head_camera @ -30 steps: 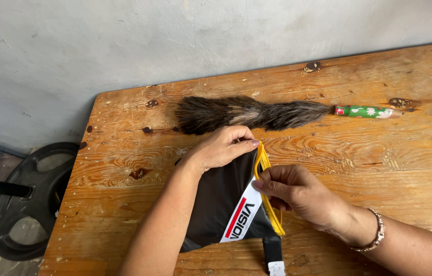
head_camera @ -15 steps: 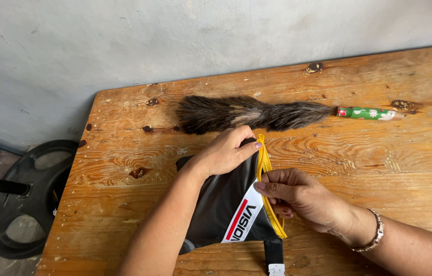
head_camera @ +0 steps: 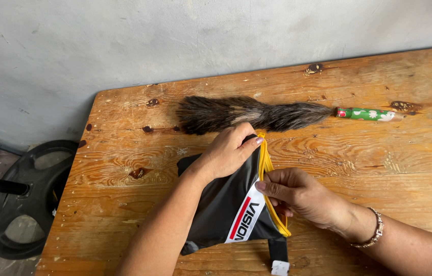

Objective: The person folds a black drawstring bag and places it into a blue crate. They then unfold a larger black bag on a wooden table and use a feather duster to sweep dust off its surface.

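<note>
A dark grey pouch (head_camera: 221, 204) with a yellow zipper edge and a white and red stripe lies on the wooden table (head_camera: 359, 153). My left hand (head_camera: 226, 151) grips the pouch's top corner by the zipper's far end. My right hand (head_camera: 297, 194) pinches the yellow zipper (head_camera: 266, 163) near the middle of its length; a bracelet sits on that wrist. A black strap (head_camera: 279, 253) hangs from the pouch toward the table's front edge.
A feather duster (head_camera: 246, 113) with dark bristles and a green flowered handle (head_camera: 366, 114) lies across the table behind the pouch. A grey wall runs behind the table. A black weight plate (head_camera: 22, 199) on a bar rests on the floor at the left.
My left hand has shifted slightly up along the pouch's top corner, and the zipper edge now looks straighter. My right hand stays on the zipper.
</note>
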